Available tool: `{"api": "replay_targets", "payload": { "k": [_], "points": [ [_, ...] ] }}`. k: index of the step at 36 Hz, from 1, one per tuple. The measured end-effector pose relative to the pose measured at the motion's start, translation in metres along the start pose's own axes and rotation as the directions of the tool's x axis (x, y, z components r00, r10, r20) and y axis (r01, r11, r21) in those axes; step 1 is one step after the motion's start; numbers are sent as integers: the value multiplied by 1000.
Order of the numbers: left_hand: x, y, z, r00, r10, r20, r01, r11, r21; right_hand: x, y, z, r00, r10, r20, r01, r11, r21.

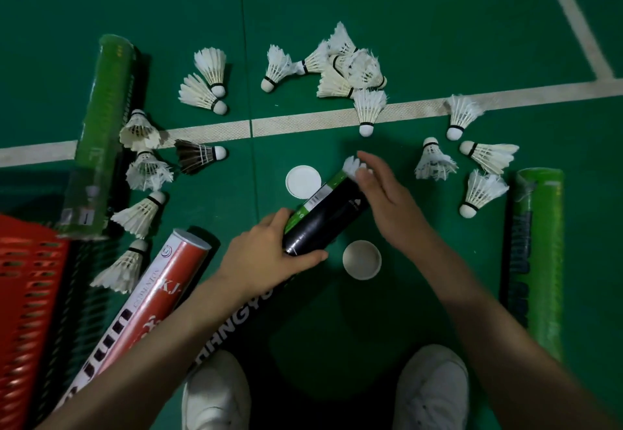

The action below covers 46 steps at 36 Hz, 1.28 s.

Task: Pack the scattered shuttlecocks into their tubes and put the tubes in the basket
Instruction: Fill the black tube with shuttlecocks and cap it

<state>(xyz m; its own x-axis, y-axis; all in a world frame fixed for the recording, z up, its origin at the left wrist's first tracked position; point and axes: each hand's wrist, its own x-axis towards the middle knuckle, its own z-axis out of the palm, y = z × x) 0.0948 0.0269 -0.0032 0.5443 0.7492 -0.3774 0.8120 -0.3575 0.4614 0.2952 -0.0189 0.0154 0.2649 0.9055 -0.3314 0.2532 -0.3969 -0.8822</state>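
Note:
My left hand (269,254) grips the lower end of a black tube with a green stripe (327,217), tilted with its mouth pointing up and right. My right hand (384,197) is at that mouth, its fingers on a white shuttlecock (352,166) whose feathers stick out of the opening. Several white shuttlecocks lie scattered on the green floor, in a heap at the top centre (350,69), on the left (141,214) and on the right (482,190). One dark-feathered shuttlecock (195,156) lies left of centre. An orange basket (23,295) stands at the lower left.
A white lid (303,182) and a cream cap (361,260) lie beside the black tube. A green tube (101,133) lies at the left, another green tube (539,261) at the right, and a red and white tube (148,308) by the basket. My white shoes (215,392) are at the bottom.

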Motion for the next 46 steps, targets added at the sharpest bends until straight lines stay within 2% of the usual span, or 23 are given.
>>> {"api": "replay_targets", "payload": {
  "k": [5,8,9,11,14,16,23,26,28,31,35,38,42,46],
  "points": [
    [1,9,1,998,56,5,-56,996,65,-8,-1,5,995,84,62,-92,987,132],
    [5,15,3,999,51,10,-52,995,89,-5,4,-4,993,71,95,-81,991,105],
    [9,18,3,999,39,11,-40,995,89,-2,6,-8,996,63,59,-69,992,107],
    [16,23,3,1000,11,1,-11,997,75,6,14,-16,990,81,-111,-62,985,160],
    [26,28,4,1000,-14,16,13,996,92,22,27,-29,895,223,-386,-103,946,308],
    [29,29,5,1000,-9,25,5,990,141,33,39,-40,840,312,-443,-159,924,347],
    [26,22,11,998,-18,68,1,971,238,58,51,-59,842,488,-229,-327,799,504],
    [24,18,16,996,-47,70,31,975,222,58,53,-59,815,533,-226,-323,743,586],
    [22,16,17,996,-61,62,46,975,217,54,56,-58,808,504,-306,-290,792,537],
    [19,11,18,996,-77,48,65,974,217,48,62,-55,784,369,-498,-185,906,381],
    [15,5,17,995,-81,52,69,976,207,36,60,-49,745,238,-623,-79,959,272],
    [13,4,14,997,-72,41,63,979,195,27,54,-46,798,156,-582,-58,981,184],
    [9,5,9,998,-52,24,47,983,177,15,49,-42,925,75,-372,-19,988,152],
    [2,12,7,1000,-22,-3,22,979,204,6,46,-42,975,44,-216,-21,994,106]
  ]
}}
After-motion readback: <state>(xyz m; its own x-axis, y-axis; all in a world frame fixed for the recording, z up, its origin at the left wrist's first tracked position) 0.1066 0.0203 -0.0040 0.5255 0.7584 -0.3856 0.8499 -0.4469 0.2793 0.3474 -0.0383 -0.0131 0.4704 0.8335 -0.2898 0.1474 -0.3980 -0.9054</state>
